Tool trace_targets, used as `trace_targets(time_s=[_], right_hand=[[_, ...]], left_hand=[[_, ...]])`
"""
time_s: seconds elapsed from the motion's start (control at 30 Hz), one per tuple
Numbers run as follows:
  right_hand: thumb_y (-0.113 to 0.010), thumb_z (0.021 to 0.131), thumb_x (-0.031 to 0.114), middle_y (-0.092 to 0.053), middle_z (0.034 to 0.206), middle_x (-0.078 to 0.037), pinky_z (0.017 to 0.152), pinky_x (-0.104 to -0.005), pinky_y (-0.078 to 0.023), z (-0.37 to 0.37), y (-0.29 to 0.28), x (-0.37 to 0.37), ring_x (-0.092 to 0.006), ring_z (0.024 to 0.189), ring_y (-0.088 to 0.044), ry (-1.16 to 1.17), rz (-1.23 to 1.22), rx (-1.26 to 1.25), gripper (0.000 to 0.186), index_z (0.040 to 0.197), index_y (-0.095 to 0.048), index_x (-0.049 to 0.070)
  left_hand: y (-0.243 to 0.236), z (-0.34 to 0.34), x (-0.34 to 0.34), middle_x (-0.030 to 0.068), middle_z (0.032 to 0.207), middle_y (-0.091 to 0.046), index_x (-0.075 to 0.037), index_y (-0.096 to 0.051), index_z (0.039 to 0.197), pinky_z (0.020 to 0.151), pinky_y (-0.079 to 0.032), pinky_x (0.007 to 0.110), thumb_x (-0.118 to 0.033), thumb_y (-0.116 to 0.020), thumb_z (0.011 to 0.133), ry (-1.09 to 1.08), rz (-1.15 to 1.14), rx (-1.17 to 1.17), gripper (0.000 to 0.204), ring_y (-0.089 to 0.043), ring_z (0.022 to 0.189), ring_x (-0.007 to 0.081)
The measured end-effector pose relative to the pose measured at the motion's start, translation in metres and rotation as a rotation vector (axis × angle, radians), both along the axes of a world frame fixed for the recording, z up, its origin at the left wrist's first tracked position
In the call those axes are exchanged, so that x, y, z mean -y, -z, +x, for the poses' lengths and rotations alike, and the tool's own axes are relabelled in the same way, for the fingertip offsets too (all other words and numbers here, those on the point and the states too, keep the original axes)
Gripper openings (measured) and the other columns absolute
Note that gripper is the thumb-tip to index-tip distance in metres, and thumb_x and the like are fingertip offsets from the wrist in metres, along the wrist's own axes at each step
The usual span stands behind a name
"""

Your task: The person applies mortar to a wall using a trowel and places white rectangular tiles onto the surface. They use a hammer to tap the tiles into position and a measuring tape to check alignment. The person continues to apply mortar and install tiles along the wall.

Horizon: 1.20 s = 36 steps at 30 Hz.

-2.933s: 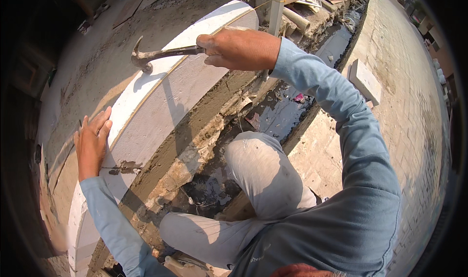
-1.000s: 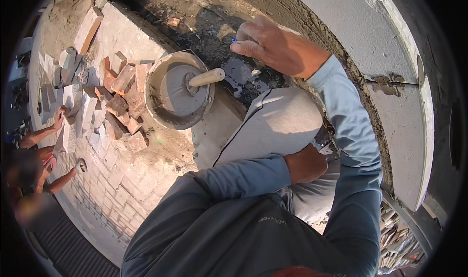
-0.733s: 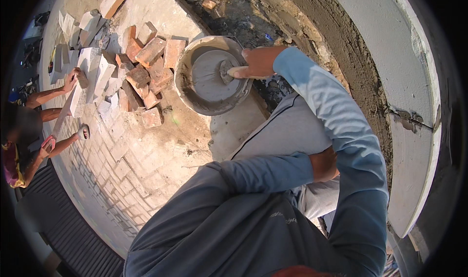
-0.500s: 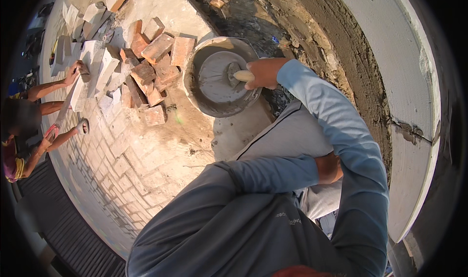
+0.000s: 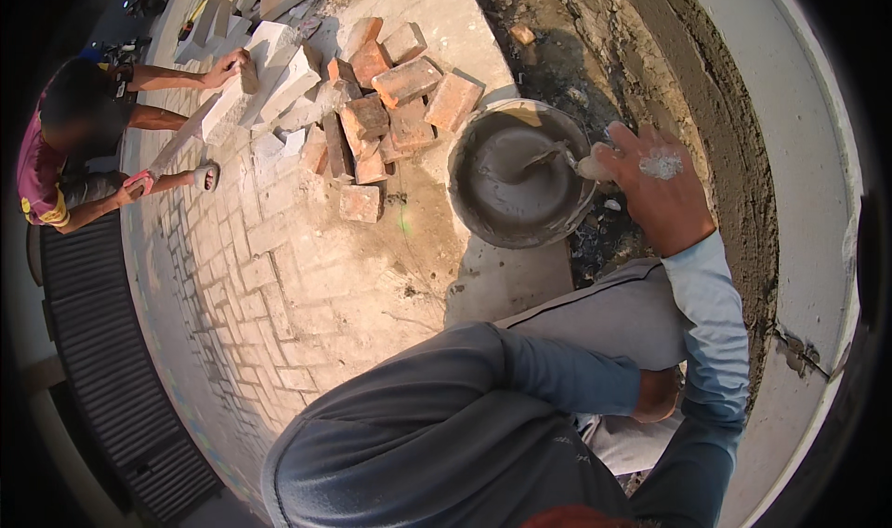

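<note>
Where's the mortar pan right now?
The mortar pan sits upper centre in the head view, on the ground just right of the pile of red bricks, with the right hand holding a trowel at its right rim.

1. Right arm reached forward and up the right side of the view, in a light blue sleeve ending at the wrist.
2. Right hand (image 5: 658, 190) lay at the far end of that arm, back of the hand facing the camera, with a grey smear on the knuckles.
3. Right fingers (image 5: 621, 147) pointed left and curled, closed around a handle; the thumb was not clearly seen.
4. Left arm was bent at the elbow, its darker blue sleeve running rightward across the near body.
5. Left hand (image 5: 656, 394) rested low by the knee, beneath the right forearm; only part of it showed, so its grip was unclear.
</note>
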State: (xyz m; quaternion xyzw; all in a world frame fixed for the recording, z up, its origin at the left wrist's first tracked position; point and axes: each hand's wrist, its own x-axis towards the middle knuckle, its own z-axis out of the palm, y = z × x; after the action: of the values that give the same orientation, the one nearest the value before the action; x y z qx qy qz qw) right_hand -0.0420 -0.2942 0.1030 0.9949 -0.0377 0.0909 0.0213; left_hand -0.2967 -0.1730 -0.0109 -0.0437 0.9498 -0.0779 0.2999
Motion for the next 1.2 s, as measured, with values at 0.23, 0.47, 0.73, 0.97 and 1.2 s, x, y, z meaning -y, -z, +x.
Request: trace_targets(time_s=[0.23, 0.47, 0.73, 0.97, 1.2], right_hand=[[-0.067, 0.091, 0.032, -0.062, 0.135, -0.007, 0.105, -0.0419, -0.043, -0.019, 0.080, 0.046, -0.0268, 0.109, -0.068, 0.599, 0.807, -0.258, 0.046, 0.134, -0.056, 0.020], [-0.068, 0.092, 0.038, -0.057, 0.145, -0.012, 0.115, -0.0422, -0.036, 0.026, 0.068, 0.014, -0.0280, 0.128, -0.060, 0.285, 0.076, -0.839, 0.062, 0.148, -0.047, 0.020], [-0.063, 0.088, 0.013, -0.065, 0.119, -0.012, 0.093, -0.0429, -0.050, -0.020, 0.014, 0.027, -0.0312, 0.105, -0.065, 0.081, -0.041, -0.121, 0.034, 0.121, -0.063, 0.016], [-0.056, 0.094, 0.009, -0.068, 0.121, -0.005, 0.086, -0.0420, -0.050, -0.039, 0.051, 0.061, -0.0250, 0.094, -0.071, 0.228, -0.179, -0.404, 0.037, 0.128, -0.059, 0.023], [-0.051, 0.098, 0.014, -0.068, 0.124, -0.006, 0.086, -0.0378, -0.052, -0.059, 0.098, 0.080, -0.0219, 0.101, -0.071, 0.355, -0.002, -0.406, 0.035, 0.131, -0.058, 0.022]], left_hand=[[0.044, -0.047, -0.023, -0.0083, 0.114, -0.061, -0.025, -0.061, 0.118, 0.097, -0.045, 0.021, -0.044, -0.060, 0.092, 0.358, -0.468, 0.372, 0.032, -0.058, 0.107, 0.0080], [0.090, -0.042, -0.023, 0.0058, 0.131, -0.066, -0.013, -0.071, 0.119, 0.109, -0.044, 0.039, -0.039, -0.061, 0.089, -1.064, 0.288, -0.852, 0.041, -0.058, 0.128, 0.0228], [0.062, -0.001, -0.038, 0.0007, 0.122, -0.067, -0.016, -0.070, 0.113, 0.107, -0.043, 0.034, -0.032, -0.057, 0.095, -0.590, -0.115, -0.540, 0.027, -0.062, 0.116, 0.0165], [0.018, 0.032, -0.034, 0.0014, 0.113, -0.069, -0.018, -0.072, 0.106, 0.101, -0.046, 0.035, -0.031, -0.056, 0.095, -0.685, 0.138, -0.578, 0.024, -0.065, 0.105, 0.0177], [0.019, 0.036, -0.046, 0.0071, 0.102, -0.071, -0.012, -0.074, 0.093, 0.092, -0.053, 0.040, -0.031, -0.062, 0.088, -0.528, 0.213, -0.728, 0.022, -0.067, 0.100, 0.0224]])
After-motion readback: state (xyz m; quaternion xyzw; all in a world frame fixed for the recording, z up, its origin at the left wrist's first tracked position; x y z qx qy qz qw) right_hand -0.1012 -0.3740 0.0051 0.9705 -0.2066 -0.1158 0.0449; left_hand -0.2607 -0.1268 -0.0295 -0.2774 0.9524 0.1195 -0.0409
